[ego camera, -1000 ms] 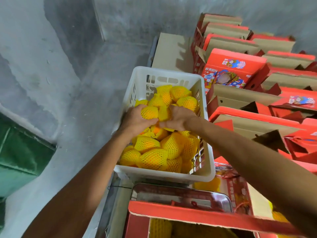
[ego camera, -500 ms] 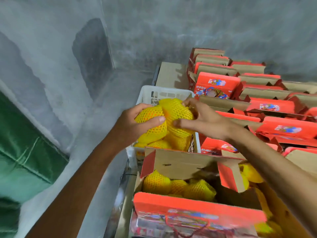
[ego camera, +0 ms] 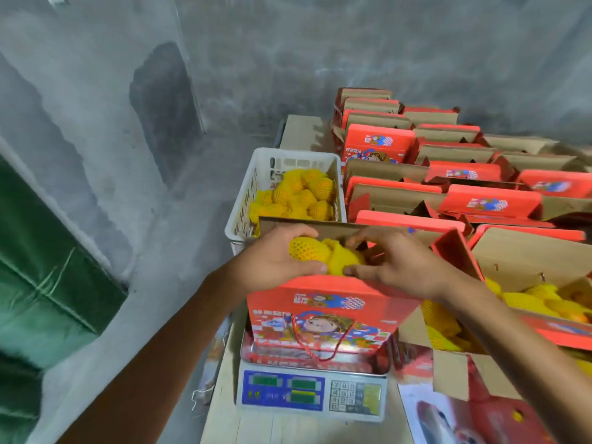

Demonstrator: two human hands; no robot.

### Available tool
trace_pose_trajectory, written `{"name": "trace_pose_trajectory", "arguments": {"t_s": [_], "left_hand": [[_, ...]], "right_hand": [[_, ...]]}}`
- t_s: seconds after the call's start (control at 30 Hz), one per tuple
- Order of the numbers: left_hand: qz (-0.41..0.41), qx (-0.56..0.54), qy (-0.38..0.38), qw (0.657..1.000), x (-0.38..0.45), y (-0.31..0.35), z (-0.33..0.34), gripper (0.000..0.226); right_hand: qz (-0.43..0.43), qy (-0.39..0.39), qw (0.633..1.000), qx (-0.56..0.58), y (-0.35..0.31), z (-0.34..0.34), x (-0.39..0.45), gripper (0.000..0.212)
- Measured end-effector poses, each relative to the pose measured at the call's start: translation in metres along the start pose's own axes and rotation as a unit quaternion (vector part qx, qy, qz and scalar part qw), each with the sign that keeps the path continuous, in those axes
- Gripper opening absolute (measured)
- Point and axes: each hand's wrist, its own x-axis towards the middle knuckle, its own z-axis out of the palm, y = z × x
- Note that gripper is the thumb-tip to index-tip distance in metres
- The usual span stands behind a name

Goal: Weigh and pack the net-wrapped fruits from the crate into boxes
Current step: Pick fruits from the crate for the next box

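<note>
A white plastic crate [ego camera: 243, 200] holds several yellow net-wrapped fruits [ego camera: 307, 193]. In front of it an open red printed box [ego camera: 323, 312] stands on a digital scale [ego camera: 310, 394]. My left hand [ego camera: 272, 261] grips a net-wrapped fruit [ego camera: 307, 249] over the box's open top. My right hand [ego camera: 394, 267] holds a second yellow fruit [ego camera: 344, 259] right beside the first, thumb and fingers curled around it. The inside of the box is hidden behind my hands.
Several open red cardboard boxes [ego camera: 480, 187] fill the table to the right; the nearest one [ego camera: 525, 302] contains yellow fruits. A grey concrete wall stands behind and to the left. A green sheet [ego camera: 41, 277] lies at the left edge.
Both hands lifted fruits out of the crate and carried them toward me, now over the red box on the scale. The camera tilted down, showing the scale.
</note>
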Motion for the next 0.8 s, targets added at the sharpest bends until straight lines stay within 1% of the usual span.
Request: {"name": "trace_pose_trajectory", "arguments": {"t_s": [0.1,0.2,0.3,0.47,0.57,0.67,0.8], "left_hand": [[-0.001,0.035,0.040,0.999,-0.006,0.000,0.002,0.060],[-0.003,0.048,0.064,0.997,-0.012,-0.003,0.000,0.047],[0.008,0.041,0.097,0.994,-0.020,-0.004,0.001,0.032],[0.054,-0.029,0.146,0.987,-0.034,-0.004,0.003,0.016],[0.073,-0.031,0.167,0.983,-0.043,-0.001,0.005,0.011],[0.074,-0.027,0.177,0.981,-0.050,0.001,0.004,0.010],[0.071,-0.032,0.173,0.982,-0.059,0.005,0.004,0.011]], "right_hand": [[-0.017,0.022,0.999,0.045,0.003,0.001,-0.009,0.026],[-0.020,0.038,0.997,0.072,0.002,0.000,-0.017,0.020],[-0.035,0.048,0.995,0.075,-0.004,0.002,-0.022,0.019],[-0.058,0.052,0.995,0.066,-0.011,0.007,-0.024,0.020],[-0.037,0.039,0.996,0.067,-0.009,0.014,-0.024,0.024],[-0.035,0.033,0.997,0.064,-0.006,0.019,-0.023,0.027],[-0.057,0.026,0.995,0.080,-0.007,0.023,-0.022,0.018]]}}
